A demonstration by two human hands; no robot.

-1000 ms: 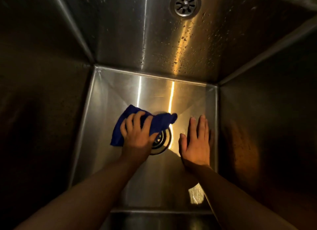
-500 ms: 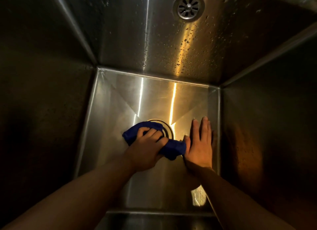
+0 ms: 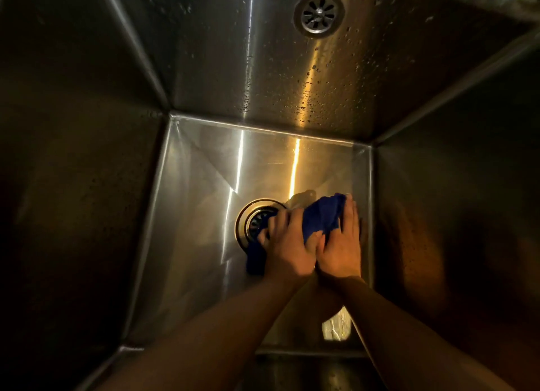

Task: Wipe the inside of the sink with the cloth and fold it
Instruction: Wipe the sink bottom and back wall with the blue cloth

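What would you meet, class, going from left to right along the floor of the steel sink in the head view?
Dark left sink wall → round metal floor drain → left hand → crumpled blue cloth → right hand → dark right sink wall.

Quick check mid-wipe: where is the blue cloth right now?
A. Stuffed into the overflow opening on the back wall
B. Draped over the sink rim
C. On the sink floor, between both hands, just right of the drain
C: the blue cloth lies bunched on the sink floor between the left hand and right hand, right of the drain.
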